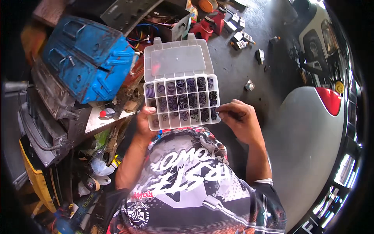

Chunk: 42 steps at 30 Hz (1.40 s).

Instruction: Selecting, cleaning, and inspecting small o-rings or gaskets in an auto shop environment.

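Observation:
A clear plastic case (168,93) is held in front of me, its lid (177,58) flipped up at the far side. Its compartments hold several sizes of purple and black rubber rings (181,102). My left hand (145,123) grips the case at its left side, thumb over the lower corner. At the right edge, beside the lower compartments, my right hand (239,121) has its fingers bent and drawn together; I cannot make out what, if anything, is between them.
To the left, a blue metal toolbox (86,58) sits on a cluttered bench (97,121). Red jack stands (203,26) and small boxes (239,44) lie on the dark floor (230,66) ahead. A silver car body panel (304,156) with a red lamp (328,100) stands close on the right.

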{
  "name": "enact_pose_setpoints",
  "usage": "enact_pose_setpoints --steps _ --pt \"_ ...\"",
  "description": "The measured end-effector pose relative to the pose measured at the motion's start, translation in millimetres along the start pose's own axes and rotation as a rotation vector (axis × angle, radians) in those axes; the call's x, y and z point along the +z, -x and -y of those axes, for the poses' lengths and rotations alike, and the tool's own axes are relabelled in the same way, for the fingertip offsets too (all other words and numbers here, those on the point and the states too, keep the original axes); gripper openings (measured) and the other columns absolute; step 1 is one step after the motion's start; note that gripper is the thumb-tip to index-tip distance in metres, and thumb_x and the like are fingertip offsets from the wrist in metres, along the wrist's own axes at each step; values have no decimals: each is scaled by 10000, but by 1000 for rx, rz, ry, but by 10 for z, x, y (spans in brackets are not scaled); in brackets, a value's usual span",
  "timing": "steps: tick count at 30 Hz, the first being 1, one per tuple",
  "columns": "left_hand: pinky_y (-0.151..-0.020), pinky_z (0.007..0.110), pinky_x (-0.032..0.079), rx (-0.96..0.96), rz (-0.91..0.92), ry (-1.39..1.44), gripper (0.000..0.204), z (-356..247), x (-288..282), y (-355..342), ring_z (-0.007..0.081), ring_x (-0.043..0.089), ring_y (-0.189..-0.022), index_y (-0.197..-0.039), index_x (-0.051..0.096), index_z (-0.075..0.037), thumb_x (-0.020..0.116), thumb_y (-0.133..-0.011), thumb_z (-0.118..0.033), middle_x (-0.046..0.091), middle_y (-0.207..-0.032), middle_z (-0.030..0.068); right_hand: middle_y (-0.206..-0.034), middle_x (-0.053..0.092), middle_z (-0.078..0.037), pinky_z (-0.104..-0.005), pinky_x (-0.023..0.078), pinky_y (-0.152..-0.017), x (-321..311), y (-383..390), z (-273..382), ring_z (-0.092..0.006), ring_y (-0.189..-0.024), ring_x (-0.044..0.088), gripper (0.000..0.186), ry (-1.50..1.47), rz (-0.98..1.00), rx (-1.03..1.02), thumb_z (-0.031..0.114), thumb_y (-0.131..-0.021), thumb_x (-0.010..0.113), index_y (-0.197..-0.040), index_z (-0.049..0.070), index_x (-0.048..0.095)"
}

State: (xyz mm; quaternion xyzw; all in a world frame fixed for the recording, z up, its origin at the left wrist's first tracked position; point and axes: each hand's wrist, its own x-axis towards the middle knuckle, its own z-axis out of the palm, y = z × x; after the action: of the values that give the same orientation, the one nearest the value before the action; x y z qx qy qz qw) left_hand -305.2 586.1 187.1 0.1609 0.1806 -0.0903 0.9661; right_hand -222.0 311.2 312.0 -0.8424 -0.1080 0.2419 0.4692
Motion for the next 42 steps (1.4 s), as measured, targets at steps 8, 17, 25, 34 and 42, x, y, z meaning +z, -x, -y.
enact_pose_setpoints --steps 8,17,25,34,42 --pt "-970 435 476 -59 -19 -127 627 151 268 -94 305 600 -1086 -1331 446 7 500 -738 -190 586 -1216 178 -794 623 -88 -406 505 -653 60 92 -54 -305 -724 634 125 348 -4 -131 156 -811 643 -905 106 707" --pt "-952 431 499 -80 31 -202 639 185 307 -143 301 604 -1093 -1332 442 -4 527 -723 -177 581 -1224 168 -772 639 -98 -412 507 -663 75 -41 -49 -307 -733 639 131 682 196 -203 148 -762 648 -860 83 706" --pt "-902 404 514 -46 -28 -109 514 229 1 -119 235 612 -1034 -1255 523 -60 502 -746 -134 603 -1149 110 -771 627 -106 -411 503 -644 136 -72 74 -323 -727 631 66 546 114 -237 115 -766 645 -801 63 666" --pt "-949 402 487 94 112 -141 620 258 164 -57 227 590 -1086 -1347 440 -81 504 -732 -133 570 -1223 90 -802 652 -104 -391 504 -649 107 -114 231 -317 -742 639 87 573 135 -264 110 -791 638 -845 72 694" --pt "-910 424 522 95 82 13 565 262 -10 -9 247 617 -1062 -1315 480 -105 502 -750 -103 607 -1176 91 -780 672 -132 -331 505 -677 95 -286 182 -240 -705 650 141 377 265 -135 107 -770 678 -882 25 701"
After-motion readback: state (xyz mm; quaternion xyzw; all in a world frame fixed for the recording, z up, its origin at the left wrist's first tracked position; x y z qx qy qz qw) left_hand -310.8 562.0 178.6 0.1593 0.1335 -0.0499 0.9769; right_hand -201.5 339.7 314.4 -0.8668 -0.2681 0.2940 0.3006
